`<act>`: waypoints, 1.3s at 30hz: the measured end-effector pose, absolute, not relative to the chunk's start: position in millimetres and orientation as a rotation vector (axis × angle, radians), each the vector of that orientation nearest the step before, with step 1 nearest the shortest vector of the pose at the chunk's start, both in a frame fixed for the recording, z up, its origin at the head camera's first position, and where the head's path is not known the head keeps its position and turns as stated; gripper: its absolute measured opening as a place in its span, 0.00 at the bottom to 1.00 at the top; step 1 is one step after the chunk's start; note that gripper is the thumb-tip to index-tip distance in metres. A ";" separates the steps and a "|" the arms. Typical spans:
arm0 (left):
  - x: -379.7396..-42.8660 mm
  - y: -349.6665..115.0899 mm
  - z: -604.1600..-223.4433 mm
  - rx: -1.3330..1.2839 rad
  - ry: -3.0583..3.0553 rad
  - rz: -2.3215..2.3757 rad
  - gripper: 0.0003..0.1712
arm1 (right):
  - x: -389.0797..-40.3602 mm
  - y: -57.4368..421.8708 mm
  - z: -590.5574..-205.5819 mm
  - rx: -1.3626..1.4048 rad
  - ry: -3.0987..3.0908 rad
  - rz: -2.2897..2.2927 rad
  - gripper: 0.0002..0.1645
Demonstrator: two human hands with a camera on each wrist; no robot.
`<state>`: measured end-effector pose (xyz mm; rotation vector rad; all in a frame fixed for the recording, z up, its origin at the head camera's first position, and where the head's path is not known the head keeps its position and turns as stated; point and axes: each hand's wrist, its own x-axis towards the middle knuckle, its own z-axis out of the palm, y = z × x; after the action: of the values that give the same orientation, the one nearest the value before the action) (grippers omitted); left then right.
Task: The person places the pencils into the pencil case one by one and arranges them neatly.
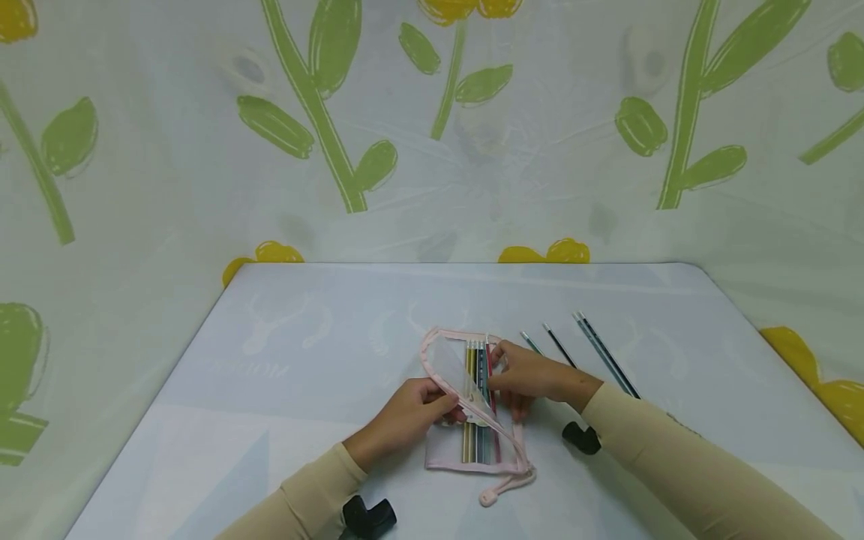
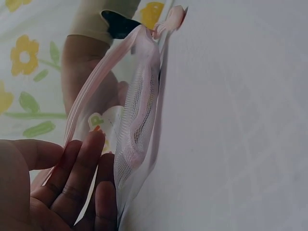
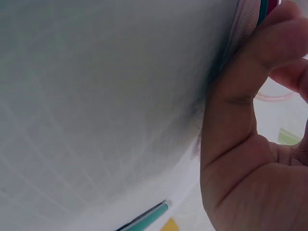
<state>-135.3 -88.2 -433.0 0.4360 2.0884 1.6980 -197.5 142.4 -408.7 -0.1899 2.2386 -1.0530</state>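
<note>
Head view: one transparent pouch with pink zippered edging (image 1: 448, 467), lying on the pale printed table (image 1: 337, 322), right of centre; inside, a row of slim yellow, dark, blue and red pencils (image 1: 477, 360). Left hand (image 1: 413, 411), arm reaching in from lower left in a beige sleeve (image 1: 324, 472): thumb and fingers pinching the zippered edge. Right hand (image 1: 529, 373), arm angled in from lower right: fingers bent at the pouch's right side, beside the red pencil. Four loose dark and blue-green pencils (image 1: 604, 352) beyond the right forearm.

Left wrist view: pink edging between thumb and forefinger, other fingers curved beneath; white mesh panel (image 2: 139, 106) alongside.

Right wrist view: forefinger bent, its tip near red and teal barrels; whether it grasps one, cannot tell.
</note>
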 end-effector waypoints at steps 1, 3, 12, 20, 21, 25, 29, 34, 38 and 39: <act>-135.4 -88.1 -433.0 0.434 2.089 1.697 0.17 | -197.1 141.7 -408.0 -0.190 2.251 -1.034 0.24; -135.5 -87.8 -433.4 0.433 2.093 1.695 0.17 | -196.1 140.3 -406.8 -0.191 2.273 -1.004 0.22; -134.9 -86.6 -433.7 0.442 2.100 1.696 0.16 | -192.6 131.9 -404.2 -0.234 2.481 -0.785 0.13; -134.3 -86.4 -431.9 0.423 2.098 1.694 0.16 | -192.7 132.4 -409.6 -0.356 2.606 -0.685 0.16; -134.2 -86.5 -431.9 0.422 2.097 1.694 0.16 | -193.3 132.6 -410.1 -0.357 2.598 -0.688 0.17; -134.9 -86.7 -432.3 0.414 2.095 1.693 0.16 | -194.7 133.6 -408.5 -0.344 2.553 -0.702 0.20; -135.3 -86.7 -432.0 0.411 2.097 1.693 0.15 | -195.8 135.6 -406.3 -0.339 2.495 -0.740 0.22; -134.3 -86.8 -430.8 0.417 2.112 1.684 0.15 | -195.7 136.9 -404.8 -0.343 2.459 -0.774 0.22; -134.3 -87.2 -431.6 0.419 2.108 1.688 0.15 | -194.7 138.1 -405.0 -0.356 2.460 -0.782 0.22; -134.3 -87.1 -431.7 0.412 2.104 1.690 0.15 | -194.6 138.6 -405.4 -0.363 2.461 -0.779 0.22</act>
<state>-134.3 -87.1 -431.7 0.4118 2.1044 1.6897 -194.6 138.6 -405.4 -0.3634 2.4612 -0.7791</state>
